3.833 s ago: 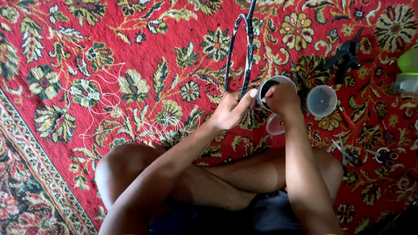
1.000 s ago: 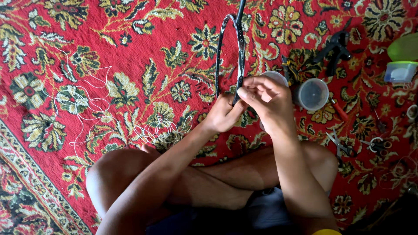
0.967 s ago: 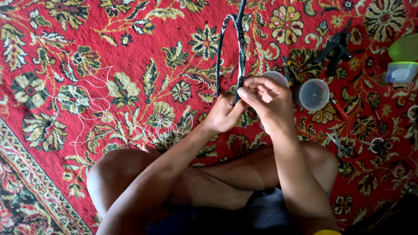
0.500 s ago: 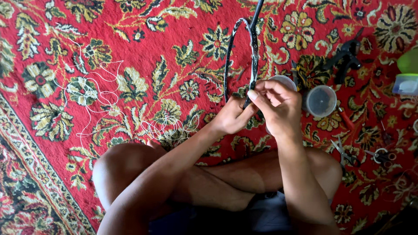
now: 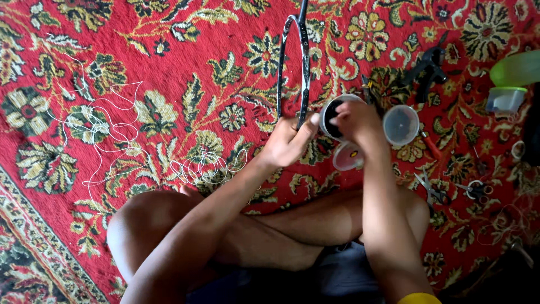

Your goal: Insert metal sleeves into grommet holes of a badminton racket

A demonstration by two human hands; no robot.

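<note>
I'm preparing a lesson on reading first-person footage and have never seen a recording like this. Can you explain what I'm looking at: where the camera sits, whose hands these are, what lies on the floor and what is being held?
There is no machine here. One camera is worn on a person's head and looks down, so you see their own arms and crossed bare legs as they sit on a red floral carpet.

The left hand grips the lower end of an unstrung racket frame, a dark hoop standing on edge. The right hand reaches its fingers into a small white round container with dark contents.

Around them lie another clear round container, a pale round lid, loose coils of white string, scissors and, at the right edge, a green-lidded tub. A dark tool lies farther off; its kind is unclear.
</note>
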